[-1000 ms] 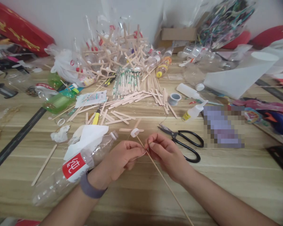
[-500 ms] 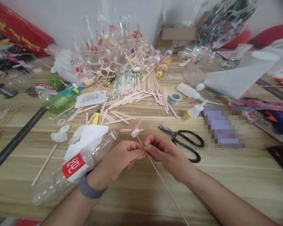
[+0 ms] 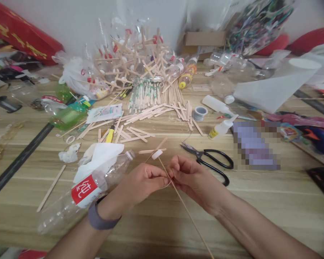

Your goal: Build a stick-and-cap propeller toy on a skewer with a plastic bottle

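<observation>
One thin stick (image 3: 190, 216) slants between left hand (image 3: 140, 183) and right hand (image 3: 197, 182), both pinched onto it — behind, a clear bag (image 3: 250, 43) holds tangled coloured strips (image 3: 264, 21).

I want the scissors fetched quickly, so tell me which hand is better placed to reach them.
Probably the right hand: the scissors lie just beside it, on its own side of the thin stick. The left hand is farther off, across the stick.
</observation>
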Tool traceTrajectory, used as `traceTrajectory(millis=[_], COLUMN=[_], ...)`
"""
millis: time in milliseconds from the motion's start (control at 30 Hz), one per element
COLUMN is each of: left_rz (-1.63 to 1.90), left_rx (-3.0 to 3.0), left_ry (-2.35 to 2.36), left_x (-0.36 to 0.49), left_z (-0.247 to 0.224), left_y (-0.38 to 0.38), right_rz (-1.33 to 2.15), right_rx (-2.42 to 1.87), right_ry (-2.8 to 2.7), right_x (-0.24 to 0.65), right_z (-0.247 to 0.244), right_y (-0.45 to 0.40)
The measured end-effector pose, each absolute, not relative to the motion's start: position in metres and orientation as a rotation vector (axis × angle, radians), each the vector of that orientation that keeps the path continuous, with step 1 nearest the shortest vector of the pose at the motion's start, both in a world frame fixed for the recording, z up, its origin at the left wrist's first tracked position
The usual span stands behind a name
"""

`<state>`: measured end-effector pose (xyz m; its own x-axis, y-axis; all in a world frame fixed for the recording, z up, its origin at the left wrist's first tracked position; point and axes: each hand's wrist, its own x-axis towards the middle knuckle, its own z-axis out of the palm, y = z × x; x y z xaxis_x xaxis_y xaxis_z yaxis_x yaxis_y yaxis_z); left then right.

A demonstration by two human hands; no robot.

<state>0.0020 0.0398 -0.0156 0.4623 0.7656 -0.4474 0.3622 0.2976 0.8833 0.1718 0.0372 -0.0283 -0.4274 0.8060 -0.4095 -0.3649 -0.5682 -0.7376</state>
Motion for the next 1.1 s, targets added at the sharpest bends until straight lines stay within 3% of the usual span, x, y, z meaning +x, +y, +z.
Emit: traceTrajectory(millis=[367,1100], left_rz=[0.51,0.441], left_rx=[0.851,1.112], left_ry=[1.007,1.18], left_x=[0.0,0.008], left_z=[-0.03,-0.021], left_y=[0.043,0.039], right_rz=[1.892,1.892], right_rx=[-0.923,-0.962], right_ry=[-0.832,-0.846], right_x=[0.169,0.168], right_z=[-0.032,-0.03], right_y=[0.039,0.035])
